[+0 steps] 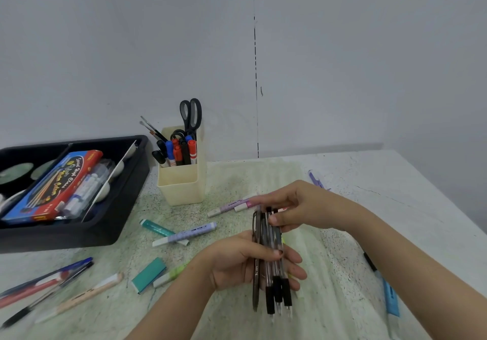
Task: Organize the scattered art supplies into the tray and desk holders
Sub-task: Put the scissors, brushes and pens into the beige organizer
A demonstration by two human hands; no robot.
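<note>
My left hand grips a bundle of several dark pens above the middle of the table, tips pointing toward me. My right hand pinches the far ends of the same pens. A cream desk holder stands behind, holding markers and black scissors. The black tray at the left holds a red and blue paint box. Scattered on the table are a lilac highlighter, a teal marker, a pink highlighter and a teal eraser.
Several pens and a peach marker lie at the front left. A blue highlighter and a black pen lie at the right beside my forearm. A purple item sits at the far right. A grey wall stands behind the table.
</note>
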